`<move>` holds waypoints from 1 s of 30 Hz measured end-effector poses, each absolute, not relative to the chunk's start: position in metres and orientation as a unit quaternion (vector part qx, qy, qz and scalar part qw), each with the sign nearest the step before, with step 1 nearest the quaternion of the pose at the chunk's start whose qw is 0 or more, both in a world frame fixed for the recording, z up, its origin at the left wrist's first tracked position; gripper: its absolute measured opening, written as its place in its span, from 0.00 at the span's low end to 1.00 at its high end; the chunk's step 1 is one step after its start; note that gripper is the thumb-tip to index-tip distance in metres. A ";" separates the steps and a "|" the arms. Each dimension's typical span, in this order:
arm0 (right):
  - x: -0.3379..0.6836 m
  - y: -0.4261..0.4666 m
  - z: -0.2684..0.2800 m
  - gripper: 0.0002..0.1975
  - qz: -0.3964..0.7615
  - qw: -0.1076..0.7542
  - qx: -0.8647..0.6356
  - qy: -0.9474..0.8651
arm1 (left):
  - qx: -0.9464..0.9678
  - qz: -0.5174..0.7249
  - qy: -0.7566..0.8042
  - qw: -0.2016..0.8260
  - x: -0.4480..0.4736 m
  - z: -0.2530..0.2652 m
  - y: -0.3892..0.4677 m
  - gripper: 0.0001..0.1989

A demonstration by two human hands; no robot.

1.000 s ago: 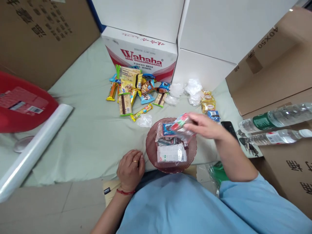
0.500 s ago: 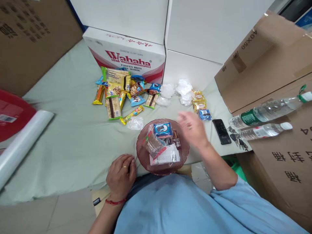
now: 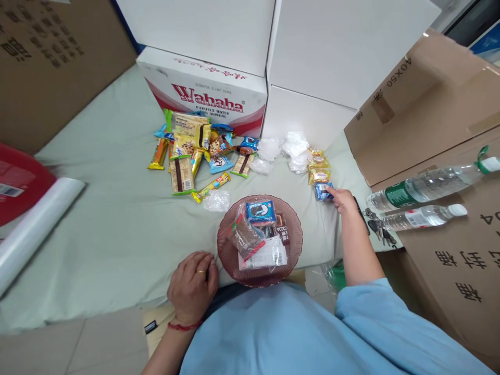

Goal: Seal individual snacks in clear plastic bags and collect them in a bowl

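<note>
My right hand (image 3: 344, 200) reaches out to the right of the bowl. Its fingertips are closed on the near edge of a small blue snack packet (image 3: 322, 191), which lies below a short row of yellow snack packets (image 3: 319, 175). My left hand (image 3: 194, 284) rests on the cloth edge left of the bowl, fingers curled in and nothing seen in them. Between the hands stands a ribbed pinkish glass bowl (image 3: 225, 249). Inside it are a blue cookie packet (image 3: 261, 212), a brown packet with red ends (image 3: 245, 238), a white packet (image 3: 265, 253) and a dark cocoa packet (image 3: 282, 229).
Assorted snack bars (image 3: 182, 176) lie heaped before a Wahaha box (image 3: 211, 99). Crumpled clear wrappers (image 3: 295, 146) sit beside them. To the right are keys (image 3: 380, 232), a partly hidden phone (image 3: 361, 216), two water bottles (image 3: 433, 182) and cardboard (image 3: 429, 104). A white roll (image 3: 39, 229) lies left.
My right hand has moved right and away from above the bowl's edge onto the blue snack packet, which has shifted slightly left. My left hand stays in place.
</note>
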State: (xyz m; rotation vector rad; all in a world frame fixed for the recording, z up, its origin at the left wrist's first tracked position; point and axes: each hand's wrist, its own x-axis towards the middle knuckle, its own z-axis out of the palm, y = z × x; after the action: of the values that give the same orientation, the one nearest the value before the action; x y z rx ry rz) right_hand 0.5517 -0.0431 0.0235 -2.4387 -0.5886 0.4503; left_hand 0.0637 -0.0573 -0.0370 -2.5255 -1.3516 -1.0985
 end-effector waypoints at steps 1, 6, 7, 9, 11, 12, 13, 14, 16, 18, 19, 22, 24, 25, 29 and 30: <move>0.548 -0.049 0.024 0.24 0.181 0.307 -0.907 -0.224 | -0.819 -0.366 -0.441 0.015 0.063 -0.036 -0.058 0.07; 0.532 -0.095 0.046 0.26 0.216 0.396 -0.849 -0.276 | -0.752 -0.417 -0.485 -0.157 0.059 -0.020 -0.059 0.06; 0.528 -0.105 0.056 0.25 0.230 0.417 -0.829 -0.294 | -0.731 -0.421 -0.501 -0.193 0.060 -0.016 -0.058 0.07; 0.516 -0.118 0.081 0.23 0.275 0.440 -0.788 -0.330 | -0.691 -0.426 -0.515 -0.275 0.064 -0.008 -0.057 0.09; 0.495 -0.121 0.107 0.21 0.341 0.422 -0.750 -0.379 | -0.667 -0.430 -0.503 -0.343 0.072 -0.001 -0.054 0.13; 0.481 -0.118 0.119 0.21 0.375 0.401 -0.724 -0.417 | -0.664 -0.432 -0.493 -0.359 0.076 0.002 -0.053 0.14; 0.467 -0.112 0.127 0.20 0.407 0.371 -0.695 -0.462 | -0.668 -0.434 -0.486 -0.359 0.081 0.007 -0.052 0.15; 0.451 -0.104 0.132 0.20 0.431 0.336 -0.664 -0.510 | -0.678 -0.436 -0.482 -0.343 0.086 0.012 -0.052 0.16; 0.418 -0.084 0.131 0.19 0.456 0.248 -0.606 -0.602 | -0.709 -0.438 -0.472 -0.287 0.095 0.024 -0.050 0.15; 0.388 -0.067 0.119 0.16 0.425 0.154 -0.581 -0.677 | -0.746 -0.440 -0.445 -0.227 0.102 0.038 -0.049 0.16; 0.375 -0.061 0.112 0.15 0.387 0.123 -0.593 -0.695 | -0.767 -0.439 -0.421 -0.203 0.105 0.045 -0.049 0.17; 0.352 -0.058 0.097 0.16 0.275 0.116 -0.642 -0.706 | -0.845 -0.407 -0.310 -0.157 0.115 0.060 -0.046 0.23; 0.355 -0.062 0.092 0.20 0.257 0.161 -0.640 -0.706 | -0.893 -0.350 -0.245 -0.142 0.125 0.063 -0.044 0.25; 0.364 -0.064 0.090 0.22 0.264 0.189 -0.638 -0.698 | -0.909 -0.318 -0.228 -0.140 0.130 0.063 -0.044 0.25; 0.439 -0.054 0.067 0.24 0.211 0.326 -0.757 -0.525 | -0.930 -0.241 -0.230 -0.155 0.144 0.057 -0.043 0.24; 0.465 -0.047 0.059 0.25 0.162 0.356 -0.799 -0.457 | -0.931 -0.233 -0.232 -0.157 0.145 0.056 -0.043 0.23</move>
State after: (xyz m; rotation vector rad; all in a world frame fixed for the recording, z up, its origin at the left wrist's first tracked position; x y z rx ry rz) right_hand 0.4649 -0.0474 0.0590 -2.0623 -1.1800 0.4185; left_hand 0.1454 -0.0425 0.0559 -3.2590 -0.8138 -0.8172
